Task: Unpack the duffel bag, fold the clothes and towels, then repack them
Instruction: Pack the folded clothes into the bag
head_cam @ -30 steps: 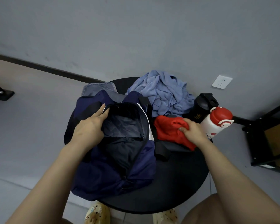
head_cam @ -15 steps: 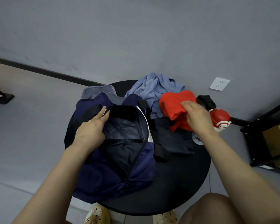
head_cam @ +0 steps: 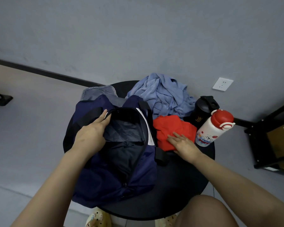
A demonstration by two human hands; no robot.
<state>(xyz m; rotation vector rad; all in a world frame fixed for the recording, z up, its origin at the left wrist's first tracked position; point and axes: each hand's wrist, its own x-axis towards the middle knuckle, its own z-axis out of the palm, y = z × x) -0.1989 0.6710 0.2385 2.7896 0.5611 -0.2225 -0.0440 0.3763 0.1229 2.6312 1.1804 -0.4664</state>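
One navy duffel bag [head_cam: 115,174] lies unzipped on the left half of a round black table [head_cam: 179,190], its mouth gaping toward the far side and showing a dark lining inside. The left hand [head_cam: 90,136] rests on the bag's left edge, fingers laid along the rim of the opening and thumb tucked inside, holding the flap back. Just right of the bag, touching its side by a black strap buckle [head_cam: 161,157], sits a bunched red garment [head_cam: 172,128]. The right hand [head_cam: 184,145] lies flat on the near part of this garment, fingers straight and slightly spread, pressing down on the cloth without pinching it.

Beyond the red garment, at the far side of the table, a crumpled light blue towel [head_cam: 162,94] is heaped loosely. A grey folded cloth [head_cam: 98,92] pokes out from behind the bag's far left corner. On the right edge of the table a black bottle [head_cam: 203,110] stands near the towel, and a white bottle with a red cap [head_cam: 215,128] leans just in front of it, beside the red garment.

A white wall socket [head_cam: 222,84] is set in the grey wall behind. A dark shelf frame [head_cam: 269,140] stands at the far right, and patterned shoes [head_cam: 98,218] show below the table's near edge.
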